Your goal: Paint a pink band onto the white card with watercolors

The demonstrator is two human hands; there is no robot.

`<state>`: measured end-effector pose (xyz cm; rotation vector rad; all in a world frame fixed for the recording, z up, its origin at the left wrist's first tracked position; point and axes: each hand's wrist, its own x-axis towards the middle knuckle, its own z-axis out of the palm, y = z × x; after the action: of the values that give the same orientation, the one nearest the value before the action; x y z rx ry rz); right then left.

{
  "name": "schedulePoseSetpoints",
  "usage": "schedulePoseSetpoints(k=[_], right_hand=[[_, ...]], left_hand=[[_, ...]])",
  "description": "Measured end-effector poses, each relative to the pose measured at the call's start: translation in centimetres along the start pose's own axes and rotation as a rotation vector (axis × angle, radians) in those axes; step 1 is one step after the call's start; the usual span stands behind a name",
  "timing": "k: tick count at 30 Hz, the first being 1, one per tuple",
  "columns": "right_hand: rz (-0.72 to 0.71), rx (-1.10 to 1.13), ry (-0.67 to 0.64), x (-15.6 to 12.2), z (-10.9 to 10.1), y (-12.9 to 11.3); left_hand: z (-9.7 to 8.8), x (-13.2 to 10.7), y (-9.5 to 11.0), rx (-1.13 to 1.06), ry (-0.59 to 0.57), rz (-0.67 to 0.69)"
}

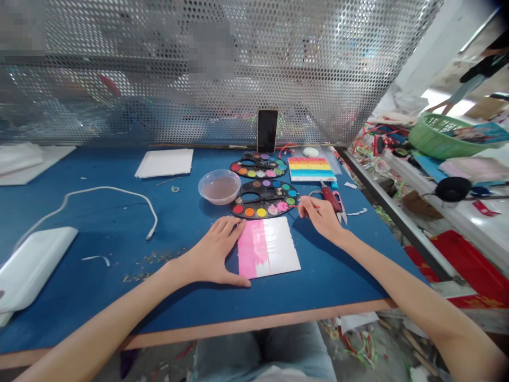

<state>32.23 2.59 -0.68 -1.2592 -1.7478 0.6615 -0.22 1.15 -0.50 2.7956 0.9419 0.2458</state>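
My left hand [217,252] lies with fingers spread at the left edge of a white card [284,244], whose left part is painted in pink bands. Pinched in my right hand [322,217] is a thin red paintbrush [302,206], its tip at the pink paint well of the nearer black paint palette [264,199]. Behind that palette sits a second one [258,166]. A clear plastic bowl [219,187] of cloudy water stands left of the palettes. To their right is a card with rainbow stripes [311,168].
A phone [267,131] leans against the perforated metal screen [222,106]. Scissors [340,207] and a dark red tool [329,196] lie right of the palettes. White sheets [165,162], a white cable [107,188] and a white device [37,265] occupy the left. Another person stands far right.
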Motion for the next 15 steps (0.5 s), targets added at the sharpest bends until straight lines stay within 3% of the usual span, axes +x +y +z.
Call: schedulePoseSetpoints(k=[15], right_hand=[[0.052, 0.037, -0.055, 0.15, 0.0, 0.18]], left_hand=[[0.03, -0.01, 0.0, 0.0, -0.005, 0.0]])
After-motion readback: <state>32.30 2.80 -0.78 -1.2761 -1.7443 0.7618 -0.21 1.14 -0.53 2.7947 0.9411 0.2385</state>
